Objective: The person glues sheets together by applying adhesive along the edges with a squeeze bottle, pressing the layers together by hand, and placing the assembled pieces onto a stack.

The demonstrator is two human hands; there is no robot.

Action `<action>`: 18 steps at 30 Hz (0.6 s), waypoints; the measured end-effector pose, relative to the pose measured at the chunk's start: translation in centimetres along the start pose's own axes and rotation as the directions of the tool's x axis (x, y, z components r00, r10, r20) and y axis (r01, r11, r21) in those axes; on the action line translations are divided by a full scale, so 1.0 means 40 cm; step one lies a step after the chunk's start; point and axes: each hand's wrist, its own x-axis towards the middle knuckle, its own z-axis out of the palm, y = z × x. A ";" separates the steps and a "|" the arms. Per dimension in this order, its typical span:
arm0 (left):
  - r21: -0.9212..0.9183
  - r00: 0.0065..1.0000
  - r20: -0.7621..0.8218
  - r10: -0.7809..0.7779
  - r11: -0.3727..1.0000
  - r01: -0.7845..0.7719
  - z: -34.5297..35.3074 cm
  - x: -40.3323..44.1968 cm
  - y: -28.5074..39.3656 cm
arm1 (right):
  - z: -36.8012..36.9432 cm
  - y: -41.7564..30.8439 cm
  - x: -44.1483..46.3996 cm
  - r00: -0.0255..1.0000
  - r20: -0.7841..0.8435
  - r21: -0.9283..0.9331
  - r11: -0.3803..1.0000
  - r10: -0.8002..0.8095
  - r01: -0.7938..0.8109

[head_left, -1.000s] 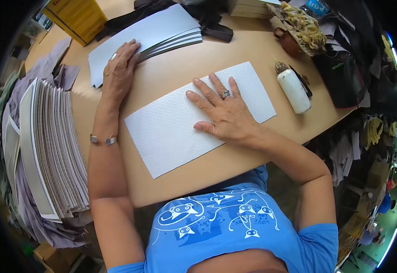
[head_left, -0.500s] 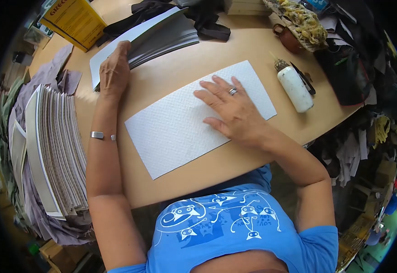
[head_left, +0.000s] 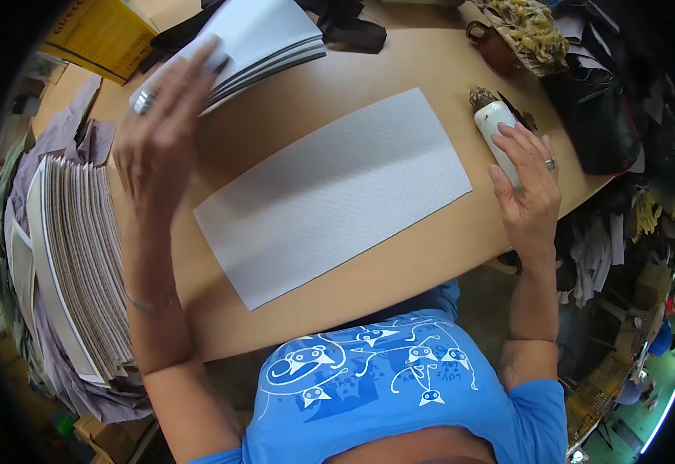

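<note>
A white rectangular sheet [head_left: 330, 201] with a finely textured surface lies flat on the table. My right hand [head_left: 531, 185] is at the white bottle [head_left: 494, 120], which lies on its side with a crusted brownish top. Its fingers are apart and overlap the lower part of the bottle; whether they press on it I cannot tell. My left hand [head_left: 160, 139], blurred by motion, is raised at the left end of a stack of pale sheets [head_left: 264, 35]. Its fingers look stretched out over the stack's edge, with nothing visibly gripped.
A tall row of stacked boards [head_left: 82, 263] stands at the left beside grey cloth. A yellow tin [head_left: 98, 39] is at the back left. At the back right are a brown mug [head_left: 492, 50], yellowish fibres [head_left: 527, 31] and a dark pouch [head_left: 596, 124]. Dark cloth lies behind the sheets.
My right hand has left the white sheet and moved right to the bottle. My left hand has shifted and turned at the stack's edge. The stack's raised top sheets now lie lower.
</note>
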 end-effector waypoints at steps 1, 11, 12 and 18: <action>-0.036 0.997 0.070 0.040 0.999 -0.037 -0.031 -0.007 0.056 | 0.003 0.003 -0.008 1.000 -0.007 -0.007 1.000 0.016 -0.016; -0.308 0.919 0.351 0.179 0.949 -0.067 -0.114 -0.075 0.245 | 0.052 -0.021 -0.040 0.999 0.044 0.040 0.999 -0.029 0.027; -0.335 0.918 0.345 0.197 0.939 -0.075 -0.123 -0.075 0.248 | 0.059 -0.035 -0.040 0.995 0.081 0.019 0.998 -0.060 0.059; -0.515 0.837 0.459 0.299 0.857 -0.024 -0.131 -0.111 0.311 | 0.073 -0.038 -0.052 0.992 0.106 -0.006 0.998 -0.065 0.066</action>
